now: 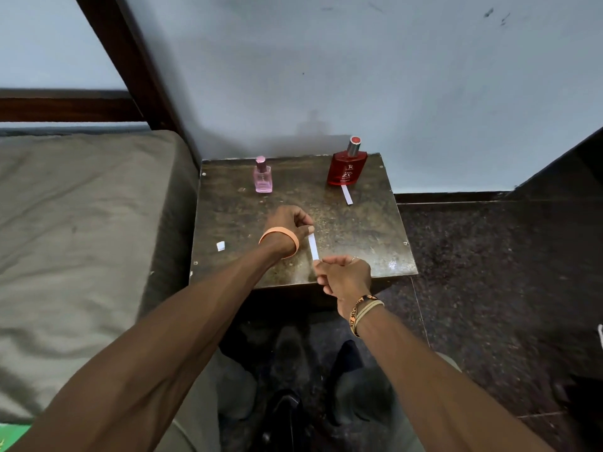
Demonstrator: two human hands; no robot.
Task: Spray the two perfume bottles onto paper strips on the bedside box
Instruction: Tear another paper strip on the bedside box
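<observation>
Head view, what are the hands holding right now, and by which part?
One white paper strip, held between both hands: the left hand pinches its far end, the right hand pinches its near end.

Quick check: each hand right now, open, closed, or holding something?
Left hand: pinching the far end of the paper strip.
Right hand: pinching its near end.

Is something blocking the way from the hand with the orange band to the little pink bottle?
No, nothing visible does. Only bare box top lies between the left hand and the pink bottle. That hand and the right hand both pinch a paper strip.
</observation>
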